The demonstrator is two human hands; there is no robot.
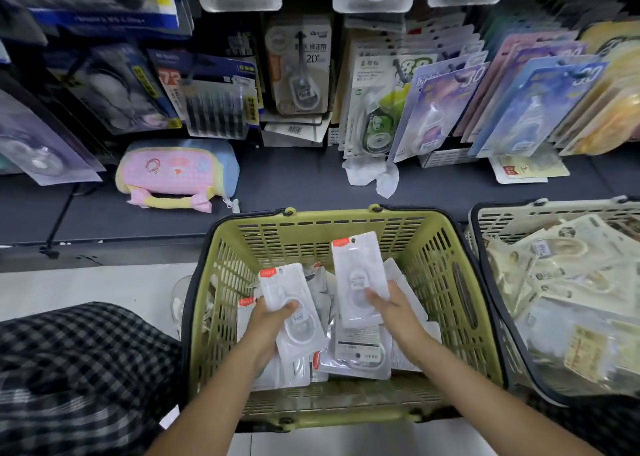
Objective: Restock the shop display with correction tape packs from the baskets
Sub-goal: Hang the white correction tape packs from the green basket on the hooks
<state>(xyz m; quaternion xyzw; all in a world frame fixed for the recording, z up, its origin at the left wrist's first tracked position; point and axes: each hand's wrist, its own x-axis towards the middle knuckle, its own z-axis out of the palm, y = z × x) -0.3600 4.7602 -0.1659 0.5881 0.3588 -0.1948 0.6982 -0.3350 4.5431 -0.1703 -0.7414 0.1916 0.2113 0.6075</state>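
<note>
Both my hands are inside a green basket on the floor. My left hand grips a white correction tape pack with a red top label, tilted left. My right hand holds a second white pack upright, thumb across its front. More white packs lie loose on the basket's bottom. Above, the shop display hangs rows of carded tape packs on hooks.
A cream basket full of beige packs stands to the right. On the dark shelf lie a pink and blue pouch, a crumpled tissue and a loose card. My checked trouser leg is at the lower left.
</note>
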